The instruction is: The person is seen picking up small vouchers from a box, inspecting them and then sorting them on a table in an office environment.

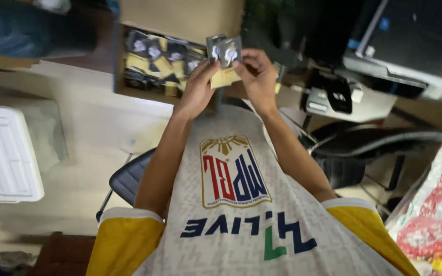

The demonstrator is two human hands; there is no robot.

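Observation:
Both my hands hold a small stack of packets [224,52] up in front of my chest. The packets are dark and see-through, with white earbud-like pieces inside and a yellow card at the lower end. My left hand [198,88] grips the stack's left edge and my right hand [257,75] grips its right edge, fingers curled over the top. Just behind and to the left stands an open cardboard box [117,66] filled with several more of the same dark and yellow packets [159,60].
A white ribbed plastic lid [3,153] lies at the left on the pale floor. A grey chair seat [128,179] is under my left arm, and a black office chair [369,145] at the right. Dark office machines [410,46] sit upper right, a colourful patterned cloth [431,214] lower right.

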